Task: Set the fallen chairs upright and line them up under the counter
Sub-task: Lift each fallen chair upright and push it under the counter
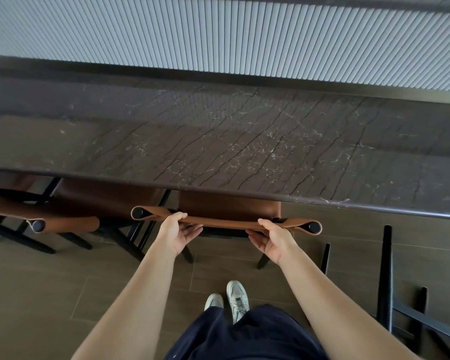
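Note:
An upright chair with a brown leather seat and backrest [226,221] on black legs stands straight ahead of me, its seat partly under the dark marble counter [244,141]. My left hand [176,231] grips the left part of the backrest's top band. My right hand [270,236] grips the right part of the same band. A second upright brown chair [70,222] stands to the left, also at the counter's edge. At the right, black legs of a fallen chair [386,279] point up from the floor; its seat is out of view.
The floor is brown tile [63,294]. My feet in pale sneakers [229,300] stand just behind the held chair. A ribbed white wall panel [218,32] runs behind the counter. The fallen chair's legs stand close to my right side.

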Motion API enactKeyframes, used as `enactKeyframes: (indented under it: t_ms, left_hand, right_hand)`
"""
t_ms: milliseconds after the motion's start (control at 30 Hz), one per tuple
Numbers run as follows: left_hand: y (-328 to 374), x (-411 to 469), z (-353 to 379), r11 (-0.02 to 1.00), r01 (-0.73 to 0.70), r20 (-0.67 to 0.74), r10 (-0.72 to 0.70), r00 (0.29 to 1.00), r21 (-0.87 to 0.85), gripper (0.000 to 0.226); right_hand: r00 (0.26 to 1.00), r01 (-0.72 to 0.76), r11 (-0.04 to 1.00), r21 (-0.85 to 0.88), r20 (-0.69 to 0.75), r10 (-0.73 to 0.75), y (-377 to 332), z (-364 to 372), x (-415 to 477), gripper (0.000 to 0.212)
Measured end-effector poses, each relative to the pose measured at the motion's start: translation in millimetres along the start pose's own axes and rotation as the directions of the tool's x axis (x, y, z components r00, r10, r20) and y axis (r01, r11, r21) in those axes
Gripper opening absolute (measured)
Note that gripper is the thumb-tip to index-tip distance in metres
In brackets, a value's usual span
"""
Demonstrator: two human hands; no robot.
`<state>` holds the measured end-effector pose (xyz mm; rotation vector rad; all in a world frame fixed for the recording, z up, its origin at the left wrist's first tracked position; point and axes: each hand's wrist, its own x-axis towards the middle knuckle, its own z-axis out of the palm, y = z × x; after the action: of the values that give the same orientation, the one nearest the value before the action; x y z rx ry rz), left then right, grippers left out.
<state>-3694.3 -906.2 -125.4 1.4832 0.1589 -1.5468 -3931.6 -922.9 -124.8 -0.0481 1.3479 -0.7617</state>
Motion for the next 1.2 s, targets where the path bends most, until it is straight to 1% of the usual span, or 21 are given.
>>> enactKeyframes:
  t_ms: [233, 500, 700, 933, 1200]
  left_hand:
    - [0.6, -1.3, 2.4, 1.000, -0.005, -0.020, 0.005, 1.000, 0.017, 0.008]
    - [1.1, -3.1, 3.4, 0.999, 0.000, -0.029, 0.001, 1.000, 0.036, 0.010]
    - [1.5, -7.4, 3.9, 0.999, 0.005, -0.031, -0.004, 1.000, 0.053, 0.010]
    - [0.3, -11.2, 4.3, 0.997, 0.002, -0.031, 0.001, 1.000, 0.072, 0.013]
    - [-5.8, -16.5, 0.4, 0.997, 0.002, -0.035, 0.001, 0.999, 0.077, 0.015]
  right_hand:
    - [1.000, -0.011, 1.000, -0.019, -0.012, 0.011, -3.0, 1.2, -3.5, 0.013]
    - [0.999, -0.028, 0.999, -0.024, -0.035, 0.027, -4.5, 2.4, -5.0, 0.007]
    - [0.998, -0.037, 0.999, 0.017, -0.059, 0.038, -4.0, 5.5, -6.4, 0.007]
    - [0.998, -0.036, 0.998, 0.046, -0.049, 0.038, -3.0, 5.2, -7.2, 0.008]
    - [0.998, -0.040, 0.999, -0.005, -0.044, 0.040, -2.1, 0.4, -10.2, 0.007]
